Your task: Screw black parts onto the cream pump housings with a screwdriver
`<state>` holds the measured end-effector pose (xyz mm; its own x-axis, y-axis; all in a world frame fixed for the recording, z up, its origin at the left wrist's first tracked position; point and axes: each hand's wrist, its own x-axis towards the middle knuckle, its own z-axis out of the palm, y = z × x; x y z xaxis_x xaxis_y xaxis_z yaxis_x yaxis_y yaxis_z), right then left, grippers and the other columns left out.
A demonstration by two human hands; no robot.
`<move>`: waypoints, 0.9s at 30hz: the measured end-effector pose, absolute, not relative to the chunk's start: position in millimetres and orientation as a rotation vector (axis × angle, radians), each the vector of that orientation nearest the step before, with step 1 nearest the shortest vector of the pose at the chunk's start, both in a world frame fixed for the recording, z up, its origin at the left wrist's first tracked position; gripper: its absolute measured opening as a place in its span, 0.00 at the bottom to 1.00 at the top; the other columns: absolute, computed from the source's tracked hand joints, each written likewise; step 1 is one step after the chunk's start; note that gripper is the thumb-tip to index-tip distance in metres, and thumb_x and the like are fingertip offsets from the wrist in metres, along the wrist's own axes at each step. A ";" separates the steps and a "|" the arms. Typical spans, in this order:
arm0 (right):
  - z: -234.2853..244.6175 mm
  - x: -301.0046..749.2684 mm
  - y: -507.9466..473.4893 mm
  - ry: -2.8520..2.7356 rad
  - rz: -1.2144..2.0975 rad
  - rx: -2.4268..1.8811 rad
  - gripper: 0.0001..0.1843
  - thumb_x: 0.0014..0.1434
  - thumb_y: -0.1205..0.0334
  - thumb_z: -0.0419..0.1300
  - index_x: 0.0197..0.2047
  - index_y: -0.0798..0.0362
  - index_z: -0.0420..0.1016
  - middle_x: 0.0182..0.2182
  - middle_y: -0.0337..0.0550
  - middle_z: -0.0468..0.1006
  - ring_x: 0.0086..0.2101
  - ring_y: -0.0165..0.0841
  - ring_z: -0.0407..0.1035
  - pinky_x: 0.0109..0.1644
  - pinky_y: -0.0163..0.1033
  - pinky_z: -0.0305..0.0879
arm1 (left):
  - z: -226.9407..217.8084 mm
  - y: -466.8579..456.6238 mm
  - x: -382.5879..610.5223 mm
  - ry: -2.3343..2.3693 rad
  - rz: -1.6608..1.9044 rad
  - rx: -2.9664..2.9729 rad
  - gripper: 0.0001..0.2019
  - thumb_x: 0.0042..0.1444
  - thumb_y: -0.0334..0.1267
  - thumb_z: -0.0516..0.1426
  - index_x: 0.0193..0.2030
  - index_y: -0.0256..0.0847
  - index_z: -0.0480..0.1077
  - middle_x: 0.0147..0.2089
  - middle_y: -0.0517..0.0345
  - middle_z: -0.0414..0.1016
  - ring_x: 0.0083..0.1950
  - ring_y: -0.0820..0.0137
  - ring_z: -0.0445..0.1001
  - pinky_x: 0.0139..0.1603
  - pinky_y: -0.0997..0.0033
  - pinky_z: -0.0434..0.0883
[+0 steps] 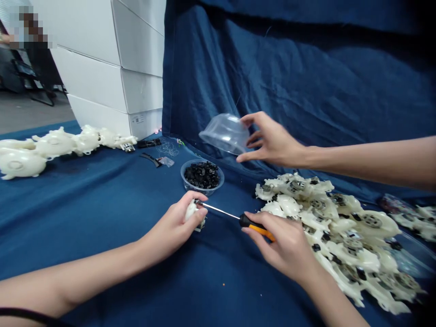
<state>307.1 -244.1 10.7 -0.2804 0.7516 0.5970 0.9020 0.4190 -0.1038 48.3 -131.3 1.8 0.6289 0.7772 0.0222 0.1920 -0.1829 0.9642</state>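
Note:
Between the thumb and fingers of my left hand (pixel 185 218) is a small white plastic part (pixel 191 210), mostly covered by the fingers. My right hand (pixel 286 240) grips the black and orange handle of a screwdriver (pixel 221 211). Its metal shaft points left, and the tip meets a small dark piece at the top of the white part. Just beyond my left hand stands a clear bowl (pixel 185 184) filled with small black parts (pixel 202 175). Right of my right hand lies a heap of cream-white plastic shells (pixel 361 236) with metal and black pieces fitted in them.
From the right, another person's hand (pixel 272 141) holds a tilted clear plastic bowl (pixel 225 131) above the table. Cream-white shells (pixel 57 143) lie in a row at the left. White boxes (pixel 98 77) are stacked behind them, beside a blue curtain (pixel 289 68).

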 end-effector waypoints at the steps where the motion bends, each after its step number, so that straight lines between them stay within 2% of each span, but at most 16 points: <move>1: 10.9 306.7 -244.0 -2.091 -0.293 -1.405 0.12 0.67 0.64 0.65 0.53 0.52 0.76 0.39 0.43 0.85 0.36 0.35 0.81 0.40 0.38 0.73 | 2.4 -131.7 48.1 0.802 0.637 1.713 0.19 0.68 0.55 0.53 0.58 0.47 0.62 0.35 0.64 0.70 0.36 0.73 0.66 0.39 0.71 0.64; 4: 11.8 305.0 -242.3 -2.000 -0.114 -1.450 0.10 0.67 0.60 0.65 0.51 0.51 0.78 0.39 0.44 0.85 0.36 0.35 0.81 0.40 0.38 0.73 | 2.8 -132.3 48.8 0.798 0.647 1.696 0.19 0.68 0.55 0.53 0.58 0.46 0.62 0.35 0.64 0.69 0.36 0.73 0.67 0.40 0.71 0.67; 7: 13.0 303.8 -239.5 -1.831 0.278 -1.583 0.09 0.66 0.55 0.65 0.46 0.49 0.81 0.37 0.42 0.85 0.35 0.34 0.80 0.40 0.38 0.73 | 1.3 -131.6 50.5 0.767 0.649 1.641 0.21 0.67 0.56 0.53 0.59 0.46 0.61 0.38 0.62 0.67 0.38 0.71 0.69 0.40 0.68 0.75; 10: 11.4 303.0 -236.3 -1.590 0.808 -1.642 0.15 0.65 0.48 0.65 0.45 0.51 0.79 0.32 0.42 0.83 0.28 0.33 0.77 0.26 0.34 0.68 | -1.0 -129.4 51.7 0.770 0.625 1.626 0.23 0.66 0.57 0.54 0.60 0.47 0.60 0.39 0.61 0.66 0.38 0.70 0.69 0.36 0.67 0.78; 12: 8.4 301.9 -234.2 -1.511 0.911 -1.641 0.18 0.64 0.46 0.65 0.46 0.52 0.78 0.32 0.43 0.83 0.28 0.33 0.76 0.23 0.32 0.65 | -2.4 -126.9 51.7 0.774 0.639 1.637 0.24 0.65 0.57 0.54 0.60 0.47 0.60 0.39 0.62 0.65 0.36 0.71 0.68 0.32 0.69 0.77; 16: 0.9 299.3 -231.1 -1.690 0.453 -1.649 0.13 0.62 0.54 0.68 0.46 0.50 0.79 0.39 0.43 0.83 0.35 0.34 0.79 0.37 0.37 0.74 | -3.3 -121.9 50.4 0.798 0.726 1.711 0.21 0.66 0.54 0.55 0.59 0.46 0.62 0.38 0.62 0.69 0.34 0.74 0.68 0.33 0.74 0.71; 20: -2.5 303.2 -231.7 -1.927 -0.144 -1.422 0.11 0.64 0.63 0.67 0.51 0.51 0.79 0.41 0.45 0.84 0.38 0.35 0.80 0.44 0.40 0.76 | -0.7 -121.3 49.6 0.828 0.750 1.719 0.20 0.67 0.53 0.55 0.60 0.46 0.62 0.40 0.61 0.71 0.34 0.75 0.68 0.35 0.74 0.68; 24: 0.8 308.4 -237.9 -2.039 -0.619 -1.284 0.21 0.62 0.70 0.68 0.59 0.54 0.77 0.42 0.48 0.85 0.38 0.36 0.80 0.43 0.40 0.75 | 5.0 -126.4 48.1 0.749 0.748 1.753 0.23 0.68 0.53 0.53 0.65 0.47 0.58 0.50 0.55 0.75 0.38 0.73 0.72 0.40 0.70 0.71; 27: 5.8 305.0 -242.8 -2.049 -0.545 -1.249 0.22 0.62 0.71 0.68 0.59 0.55 0.77 0.40 0.48 0.85 0.36 0.36 0.80 0.40 0.39 0.75 | 8.4 -129.3 45.5 0.725 0.769 1.827 0.24 0.69 0.52 0.52 0.66 0.46 0.56 0.51 0.53 0.74 0.40 0.71 0.73 0.42 0.69 0.71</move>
